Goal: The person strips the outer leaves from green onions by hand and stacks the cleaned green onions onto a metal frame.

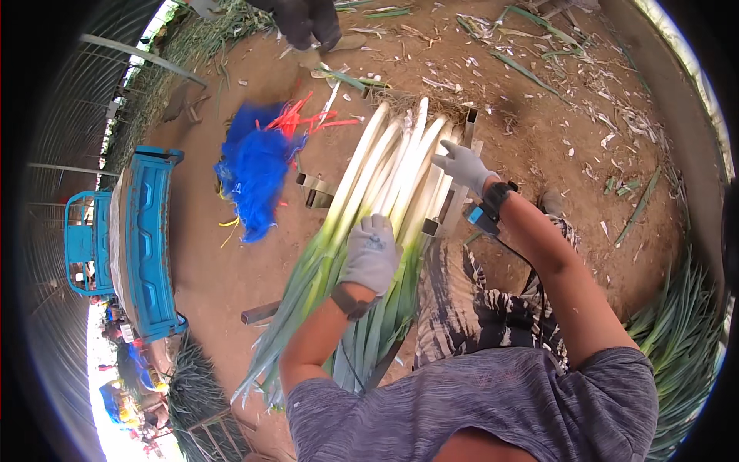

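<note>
A pile of long green onions lies before me on a low metal rack, white root ends away from me and green leaves towards me. My left hand, in a pale work glove, is on top of the pile where white turns green. Its fingers are curled over a white stalk; the fingertips are partly hidden. At the right edge of the white shanks, my right hand, gloved too, has its thumb and fingers apart. I cannot tell whether its fingertips touch the stalks.
Blue netting and red plastic ties lie on the dirt floor to the left. A blue cargo vehicle stands beyond. Another person's legs are at the top. More green onions lie at the right; leaf scraps litter the ground.
</note>
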Available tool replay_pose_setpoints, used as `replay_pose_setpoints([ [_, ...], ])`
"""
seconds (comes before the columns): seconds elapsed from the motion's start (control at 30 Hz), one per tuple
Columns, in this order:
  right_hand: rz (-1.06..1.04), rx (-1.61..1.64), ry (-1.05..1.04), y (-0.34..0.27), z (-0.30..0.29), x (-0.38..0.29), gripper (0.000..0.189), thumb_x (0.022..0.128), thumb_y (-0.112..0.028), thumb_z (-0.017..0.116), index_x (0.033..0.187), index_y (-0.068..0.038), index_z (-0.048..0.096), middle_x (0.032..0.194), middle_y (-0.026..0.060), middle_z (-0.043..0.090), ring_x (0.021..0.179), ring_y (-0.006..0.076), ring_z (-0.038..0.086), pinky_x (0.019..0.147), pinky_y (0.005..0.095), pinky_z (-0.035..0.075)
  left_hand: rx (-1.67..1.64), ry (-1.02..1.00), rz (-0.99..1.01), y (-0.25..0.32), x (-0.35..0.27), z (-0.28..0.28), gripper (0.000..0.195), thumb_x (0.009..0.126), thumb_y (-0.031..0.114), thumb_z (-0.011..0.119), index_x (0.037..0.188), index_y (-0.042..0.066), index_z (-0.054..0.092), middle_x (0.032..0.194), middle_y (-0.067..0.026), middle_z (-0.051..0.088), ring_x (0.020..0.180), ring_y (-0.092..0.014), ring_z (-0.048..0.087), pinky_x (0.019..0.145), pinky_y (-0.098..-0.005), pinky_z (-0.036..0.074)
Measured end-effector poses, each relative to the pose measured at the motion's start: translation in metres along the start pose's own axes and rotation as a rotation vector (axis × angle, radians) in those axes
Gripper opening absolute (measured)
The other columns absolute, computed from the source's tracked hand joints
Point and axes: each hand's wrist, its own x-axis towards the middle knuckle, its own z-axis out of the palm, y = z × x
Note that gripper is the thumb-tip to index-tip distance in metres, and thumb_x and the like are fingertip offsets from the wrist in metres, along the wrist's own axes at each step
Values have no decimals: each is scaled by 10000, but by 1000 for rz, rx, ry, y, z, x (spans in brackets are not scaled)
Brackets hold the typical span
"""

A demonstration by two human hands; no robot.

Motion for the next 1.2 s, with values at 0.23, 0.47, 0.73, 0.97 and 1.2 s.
replay_pose_setpoints([
  [0.23,180,104,2,-6,50,44,539,725,-340,736,964,108,558,820,183,661,643,220,649,600,322,519,-107,-23,-257,26,-57,11,420,754,378,654,998,67,512,932,-119,537,797,-289,593,680,-431,464],
  [0.47,194,488,-88,4,30,36,461,726,-308,665,896,112,582,731,176,656,597,246,630,628,334,502,-258,31,-305,29,-64,19,383,752,176,649,1070,57,472,1002,-140,518,868,-334,567,720,-448,452],
  [0.73,249,-178,-90,-12,9,7,628,745,-422,603,1154,44,502,1075,214,634,1044,333,604,914,368,450,-190,58,-117,49,-70,46,636,771,114,574,1356,-1,351,1174,-147,532,968,-303,584,755,-395,483],
  [0.97,293,-84,26,-11,23,19,589,810,-423,537,1168,43,491,1068,202,638,1044,349,597,921,403,445,48,-55,-197,33,-70,11,631,755,125,574,1346,31,375,1095,-109,541,927,-246,563,704,-371,465],
  [1.2,158,-253,-72,17,23,11,638,868,-500,481,1173,61,488,1074,264,613,1056,387,575,920,435,430,-118,106,-50,57,-76,33,727,713,199,635,1359,13,356,1245,-123,454,1059,-272,470,880,-402,413],
])
